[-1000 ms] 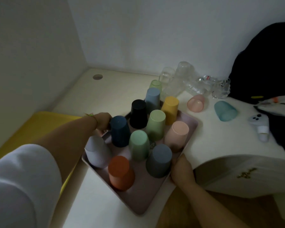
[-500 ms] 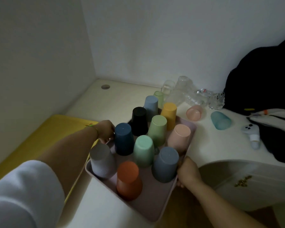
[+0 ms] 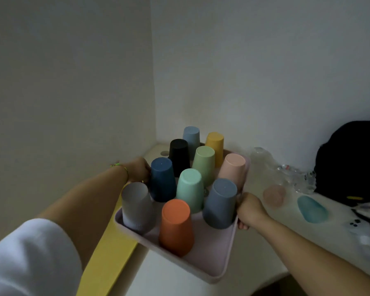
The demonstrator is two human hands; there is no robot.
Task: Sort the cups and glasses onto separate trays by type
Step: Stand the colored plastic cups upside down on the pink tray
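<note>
Pink tray loaded with ten upturned plastic cups, orange cup at its near edge. My left hand has a closed grip on the tray's left rim. My right hand has a closed grip on its right rim, beside the slate-blue cup; neither hand holds anything else. Change: a second ago the tray sat flat on the worktop; now it looks raised off it, no cup tipped. I judge the cups are being moved as one load. Not done: a pink cup and a teal cup lie on their sides right of the tray, with clear glasses just past them, unsorted. Yellow tray sits left of and below the pink one.
</note>
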